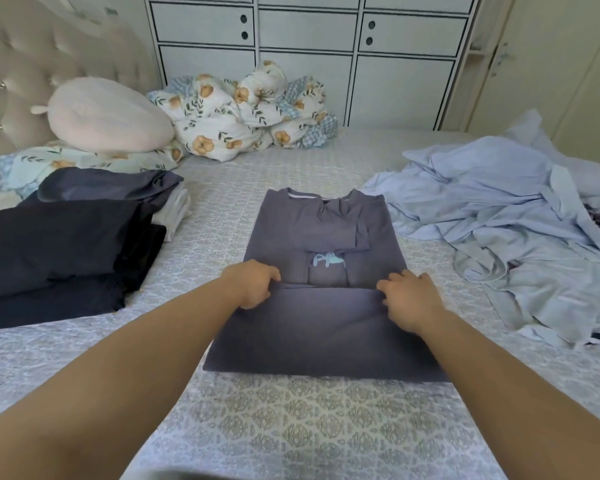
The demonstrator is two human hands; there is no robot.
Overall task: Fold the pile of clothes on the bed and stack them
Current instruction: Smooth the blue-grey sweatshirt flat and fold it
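A grey-purple T-shirt (323, 237) with a small light-blue print lies flat in the middle of the bed (291, 427), its sleeves folded inward. Its lower part is doubled up toward the collar. My left hand (253, 284) pinches the left corner of that raised hem, and my right hand (409, 299) pinches the right corner. A stack of folded dark clothes (63, 251) sits at the left. A crumpled pile of light-blue clothes (506, 216) lies at the right.
A pink plush pillow (108, 114) and a bundled floral duvet (246, 109) lie at the head of the bed by the tufted headboard (32, 57). White drawers (309, 36) stand behind the bed. Patterned bedspread shows in front of the shirt.
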